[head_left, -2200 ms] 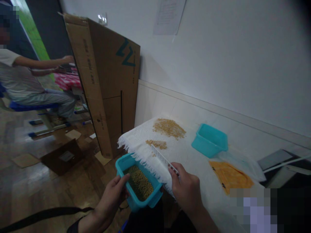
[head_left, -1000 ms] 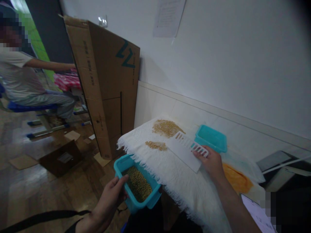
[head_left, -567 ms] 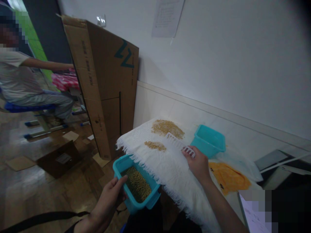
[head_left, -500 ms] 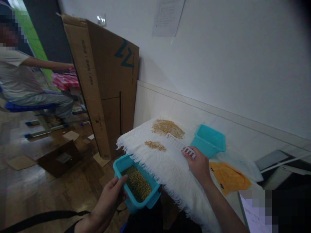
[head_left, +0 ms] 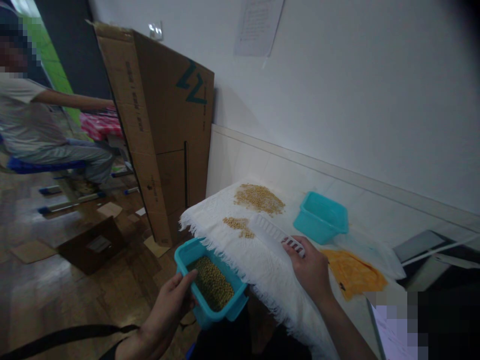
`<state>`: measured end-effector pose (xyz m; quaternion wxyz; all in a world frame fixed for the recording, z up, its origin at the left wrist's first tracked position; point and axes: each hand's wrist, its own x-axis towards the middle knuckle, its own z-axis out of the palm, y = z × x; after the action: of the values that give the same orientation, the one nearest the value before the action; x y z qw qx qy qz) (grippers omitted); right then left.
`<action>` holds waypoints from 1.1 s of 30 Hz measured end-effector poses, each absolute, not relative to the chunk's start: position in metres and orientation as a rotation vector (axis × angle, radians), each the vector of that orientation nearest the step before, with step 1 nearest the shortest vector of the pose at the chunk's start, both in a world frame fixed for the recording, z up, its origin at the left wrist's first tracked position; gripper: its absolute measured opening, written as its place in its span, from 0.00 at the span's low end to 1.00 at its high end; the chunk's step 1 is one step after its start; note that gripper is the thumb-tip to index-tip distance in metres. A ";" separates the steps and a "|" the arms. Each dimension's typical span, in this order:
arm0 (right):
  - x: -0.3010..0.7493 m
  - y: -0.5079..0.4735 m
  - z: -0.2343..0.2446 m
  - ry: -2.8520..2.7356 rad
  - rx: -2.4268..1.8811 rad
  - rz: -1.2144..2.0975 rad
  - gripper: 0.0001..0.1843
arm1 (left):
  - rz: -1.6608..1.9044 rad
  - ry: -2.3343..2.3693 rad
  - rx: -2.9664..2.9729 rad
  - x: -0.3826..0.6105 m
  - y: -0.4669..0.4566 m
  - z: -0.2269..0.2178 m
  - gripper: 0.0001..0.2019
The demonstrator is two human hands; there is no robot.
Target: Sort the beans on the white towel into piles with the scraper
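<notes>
My left hand [head_left: 176,295] grips the near left rim of a teal plastic bin [head_left: 234,306], thumb over the edge. Yellow-green beans [head_left: 213,280], like soybeans, lie in the bin, which is held at the front edge of the white fringed cloth [head_left: 213,207]. In my right hand [head_left: 309,265] is a white slotted plastic strip [head_left: 275,231], held by its near end, low over the cloth. Just left of its far end lies a small patch of beans [head_left: 238,225]. Farther back a larger pile of beans [head_left: 260,198] is spread on the cloth.
A second teal bin [head_left: 318,232] stands at the wall end of the table, beside an orange cloth [head_left: 356,272] and clear plastic. A tall cardboard box [head_left: 168,115] leans at the left. Beyond it a person [head_left: 33,120] sits; cardboard pieces [head_left: 90,245] lie on the floor.
My right hand and the slotted strip have moved slightly right and toward me. Some beans of the small patch have shifted nearer to me. My left hand and its bin stay put.
</notes>
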<state>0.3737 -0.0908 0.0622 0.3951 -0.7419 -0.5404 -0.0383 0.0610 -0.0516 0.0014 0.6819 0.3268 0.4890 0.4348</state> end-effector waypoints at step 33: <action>0.351 -0.133 0.061 -1.475 -1.813 -0.335 0.24 | 0.960 1.087 0.720 0.061 -0.055 -0.002 0.18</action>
<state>0.3512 -0.1325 0.0605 0.3804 -0.7102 -0.5776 -0.1313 0.0611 -0.0545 -0.0020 0.6899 0.3219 0.4859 0.4293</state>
